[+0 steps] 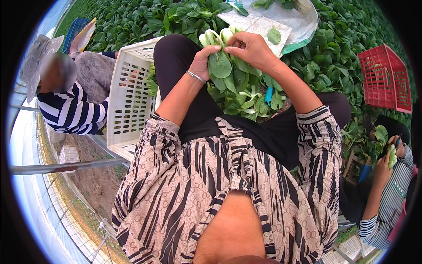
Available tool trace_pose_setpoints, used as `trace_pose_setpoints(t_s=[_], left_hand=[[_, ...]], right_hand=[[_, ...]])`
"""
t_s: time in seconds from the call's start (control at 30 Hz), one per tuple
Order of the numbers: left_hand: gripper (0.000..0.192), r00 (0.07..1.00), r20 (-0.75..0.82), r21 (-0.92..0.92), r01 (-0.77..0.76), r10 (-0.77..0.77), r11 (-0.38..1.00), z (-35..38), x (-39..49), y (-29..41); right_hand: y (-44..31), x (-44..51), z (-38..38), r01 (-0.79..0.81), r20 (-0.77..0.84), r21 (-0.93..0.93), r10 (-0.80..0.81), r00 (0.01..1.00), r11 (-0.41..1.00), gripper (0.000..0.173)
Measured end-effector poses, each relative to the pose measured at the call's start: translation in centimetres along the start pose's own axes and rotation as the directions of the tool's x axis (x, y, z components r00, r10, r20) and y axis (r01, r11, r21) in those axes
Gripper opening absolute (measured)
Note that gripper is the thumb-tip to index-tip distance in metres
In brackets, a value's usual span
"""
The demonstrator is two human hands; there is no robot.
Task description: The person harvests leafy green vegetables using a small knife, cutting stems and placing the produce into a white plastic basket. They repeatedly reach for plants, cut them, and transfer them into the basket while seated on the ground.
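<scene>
A bunch of bok choy point(221, 66) is held in front of me, white stem bases pointing away and green leaves hanging towards my lap. My left hand point(201, 62) grips its left side, thumb lying across the stems. From the right, my right hand point(254, 50) pinches at the middle of the same bunch, thumb and forefinger close together. A pale stem or strip curves over the bases; which one I cannot tell. Below the bunch, loose leaves point(249, 102) lie on the ground between my legs. Among them is a bright blue object point(269, 96), partly covered.
A white plastic crate point(127, 99) with greens inside stands at my left knee. Ahead lie a pale board point(254, 29) and a plastic sack point(305, 19) among growing bok choy point(310, 66). Co-workers sit on both sides, near a red crate point(384, 79) at right.
</scene>
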State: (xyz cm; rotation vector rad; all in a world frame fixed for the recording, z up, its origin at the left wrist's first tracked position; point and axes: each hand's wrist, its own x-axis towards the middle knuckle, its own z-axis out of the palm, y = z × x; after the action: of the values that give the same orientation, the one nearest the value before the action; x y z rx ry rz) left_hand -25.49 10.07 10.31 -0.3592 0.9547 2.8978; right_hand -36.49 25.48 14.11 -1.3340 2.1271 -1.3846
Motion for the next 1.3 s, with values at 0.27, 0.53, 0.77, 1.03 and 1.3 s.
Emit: trace_pose_setpoints(t_s=[0.27,0.53,0.77,1.03,1.3], left_hand=[[0.030,0.999,-0.037,0.079,-0.009,0.012,0.997,0.2,0.2,-0.5],[0.036,0.998,0.025,0.126,0.052,-0.056,0.991,0.1,0.5,-0.6],[0.036,0.996,-0.011,0.217,0.086,-0.086,0.972,-0.3,0.8,-0.4],[0.042,0.994,-0.011,0.414,0.108,-0.113,0.904,-0.3,0.9,-0.7],[0.045,0.975,0.048,0.512,0.162,-0.216,0.844,-0.3,0.7,-0.9]], right_hand=[[1.7,0.1,0.0,-0.150,0.145,0.237,0.117,0.982,0.960,0.017],[1.6,-0.3,-1.3,-0.328,0.288,0.407,0.221,0.932,0.853,0.022],[1.6,-0.3,-2.1,-0.176,0.199,0.245,0.128,0.972,0.953,0.025],[1.7,-1.2,-4.7,0.014,0.165,-0.231,0.025,0.986,0.973,0.022],[4.7,-0.8,-9.1,-0.037,-0.057,-0.718,-0.006,0.998,0.695,0.026]])
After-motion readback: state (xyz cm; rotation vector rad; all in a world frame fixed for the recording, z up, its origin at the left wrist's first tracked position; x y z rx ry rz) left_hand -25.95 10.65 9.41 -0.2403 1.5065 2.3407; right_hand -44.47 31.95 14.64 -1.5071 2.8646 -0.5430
